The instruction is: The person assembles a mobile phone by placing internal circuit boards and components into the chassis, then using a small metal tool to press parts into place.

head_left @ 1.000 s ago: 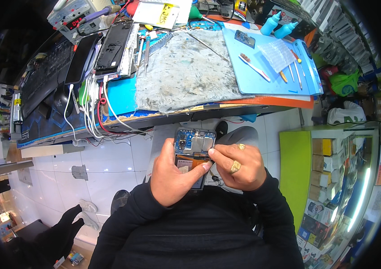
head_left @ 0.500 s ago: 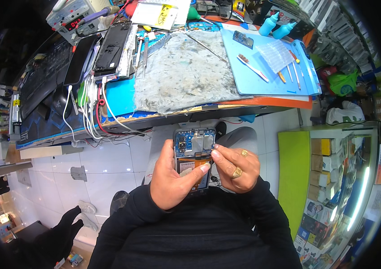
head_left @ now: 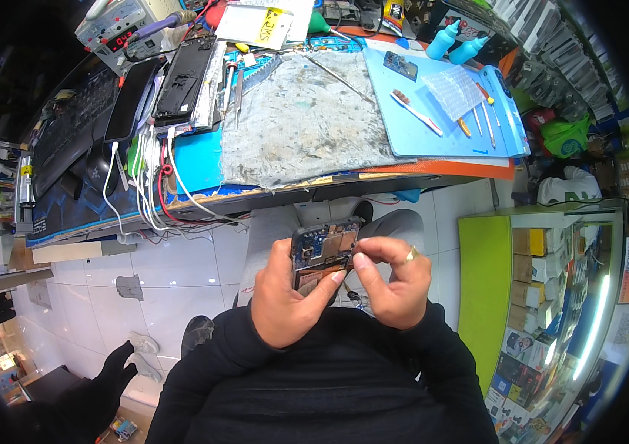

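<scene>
An opened smartphone (head_left: 327, 246) with its back off is held over my lap, its blue circuit board and metal shields showing. My left hand (head_left: 283, 303) is wrapped round its left side, with the thumb across the lower part. At the phone's right edge my right hand (head_left: 397, 285), a gold ring on one finger, pinches its thumb and forefinger together. Whatever sits between those fingertips is too small to make out. The phone is tilted, and its lower end is partly hidden by the left thumb.
Beyond my knees stands a workbench with a stained grey cloth (head_left: 307, 111). On a blue mat (head_left: 403, 137) lie a toothbrush (head_left: 416, 112) and bubble wrap (head_left: 453, 92). Phones on white cables (head_left: 153, 185) lie at left. A lit display cabinet (head_left: 551, 296) stands at right.
The phone has tilted and turned, so its board now shows at a steeper slant. My right hand has turned with it, its pinch staying by the phone's right edge.
</scene>
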A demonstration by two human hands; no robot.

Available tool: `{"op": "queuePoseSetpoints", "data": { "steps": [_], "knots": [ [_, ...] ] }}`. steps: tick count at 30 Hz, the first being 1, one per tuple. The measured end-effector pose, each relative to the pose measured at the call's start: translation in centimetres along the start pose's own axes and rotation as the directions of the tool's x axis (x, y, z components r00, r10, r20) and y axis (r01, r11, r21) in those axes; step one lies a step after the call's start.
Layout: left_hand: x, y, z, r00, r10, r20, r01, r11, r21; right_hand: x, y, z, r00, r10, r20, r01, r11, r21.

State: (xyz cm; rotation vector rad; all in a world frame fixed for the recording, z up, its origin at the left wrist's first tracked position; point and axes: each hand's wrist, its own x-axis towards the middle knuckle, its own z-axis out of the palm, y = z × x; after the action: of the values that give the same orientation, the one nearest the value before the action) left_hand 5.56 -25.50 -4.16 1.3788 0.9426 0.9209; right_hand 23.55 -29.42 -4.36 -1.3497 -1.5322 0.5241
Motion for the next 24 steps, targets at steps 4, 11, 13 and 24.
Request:
{"op": "queuePoseSetpoints", "data": {
  "steps": [4,11,13,24],
  "knots": [
    [-0.1,-0.2,-0.1,1.000,0.019,0.020,-0.020,0.999,0.035,0.4,-0.3,-0.1,0.937,0.347,0.036,-0.338,0.881,0.330],
    [0.5,0.2,-0.7,0.997,-0.011,0.074,0.005,0.996,0.089,2.1,0.2,-1.6,0.989,-0.084,0.123,0.094,0.992,-0.078],
    [0.7,0.3,-0.7,0.996,-0.012,0.083,0.006,0.997,0.080,2.2,0.1,-1.6,0.986,-0.087,0.139,0.098,0.992,-0.076],
    [1.0,0.7,-0.3,0.998,-0.050,0.042,0.041,0.982,0.184,2.6,0.0,-1.7,0.961,-0.140,0.237,0.173,0.977,-0.125]
  ]
}}
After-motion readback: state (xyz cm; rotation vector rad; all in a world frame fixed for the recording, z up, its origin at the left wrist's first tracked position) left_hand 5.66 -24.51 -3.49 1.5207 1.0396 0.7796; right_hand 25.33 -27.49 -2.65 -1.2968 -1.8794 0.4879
